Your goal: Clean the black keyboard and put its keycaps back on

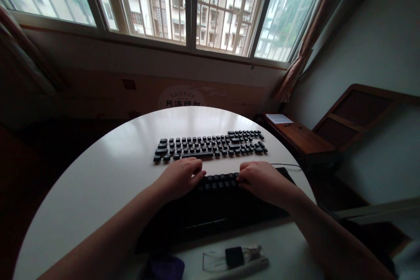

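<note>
Watching from inside the room. Person is sitting at a round white table, both bare forearms coming in from the near edge. Black keyboard is lying flat on the near half of the table, its far edge between the hands.

Left hand is bending over the left end of a short double row of dark keys along the keyboard's far side. Its fingers are curling in, thumb pointing right near the keys; can't tell if they're pinching one.

Right hand is sitting at the right end of that same double row. Fingers are folding together, thumb and index tips meeting the end key; can't tell if they're gripping it or just touching.

Just beyond the hands, loose black keycaps are lying on the table in keyboard-like rows, long bar at the near side. Thin dark cable is running to the right edge.

Near side, below the keyboard: a small tool with a dark block and wire loops is lying on the right, a purple item is showing to its left, too dark to identify.

Far side: barred window is letting daylight in. Right: white paper is resting on a wooden stand.
</note>
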A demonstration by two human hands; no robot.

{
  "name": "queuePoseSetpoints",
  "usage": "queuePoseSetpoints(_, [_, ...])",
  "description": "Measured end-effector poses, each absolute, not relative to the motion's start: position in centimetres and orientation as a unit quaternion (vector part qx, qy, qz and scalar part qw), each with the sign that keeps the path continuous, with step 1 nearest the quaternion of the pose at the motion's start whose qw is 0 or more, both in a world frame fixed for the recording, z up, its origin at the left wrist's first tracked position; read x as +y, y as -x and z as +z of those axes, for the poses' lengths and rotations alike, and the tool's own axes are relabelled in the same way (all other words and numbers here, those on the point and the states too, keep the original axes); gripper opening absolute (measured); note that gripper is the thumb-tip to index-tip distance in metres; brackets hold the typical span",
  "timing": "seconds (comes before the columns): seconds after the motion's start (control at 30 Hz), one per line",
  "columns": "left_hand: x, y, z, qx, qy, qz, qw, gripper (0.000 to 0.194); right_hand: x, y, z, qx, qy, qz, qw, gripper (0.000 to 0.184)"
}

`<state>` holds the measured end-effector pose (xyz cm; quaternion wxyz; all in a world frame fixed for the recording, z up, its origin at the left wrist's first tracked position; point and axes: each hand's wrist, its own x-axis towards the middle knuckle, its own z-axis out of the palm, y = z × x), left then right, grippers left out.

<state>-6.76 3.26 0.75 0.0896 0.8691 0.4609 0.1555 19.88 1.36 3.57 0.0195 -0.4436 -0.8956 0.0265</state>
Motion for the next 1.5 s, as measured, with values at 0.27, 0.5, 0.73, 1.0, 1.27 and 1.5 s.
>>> queuePoseSetpoints(0.27, [3.2,6.7,0.9,0.463,-0.87,0.143,0.088,0.023,0.7,-19.1,4.5,-0.889,0.457,0.0,-0.003,0.011])
queuePoseSetpoints(0.5, [3.4,6.7,0.6,0.462,-0.871,0.145,0.087,0.024,0.7,-18.8,5.0,-0.888,0.458,-0.006,-0.029,0.011])
queuePoseSetpoints(0.73, [3.6,6.7,0.4,0.475,-0.866,0.13,0.088,0.026,0.5,-19.0,5.3,-0.892,0.451,-0.024,-0.028,0.013])
queuePoseSetpoints(1.0, [3.7,6.8,0.3,0.471,-0.868,0.126,0.092,0.027,0.9,-18.9,4.7,-0.893,0.446,-0.036,-0.041,0.015])
queuePoseSetpoints(1.27, [3.4,6.7,0.7,0.478,-0.866,0.117,0.089,0.026,1.7,-21.1,4.8,-0.902,0.429,0.026,0.038,0.012])
queuePoseSetpoints(1.5, [3.5,6.7,0.7,0.472,-0.869,0.119,0.092,0.027,1.9,-21.2,4.4,-0.917,0.395,0.041,0.045,0.016])
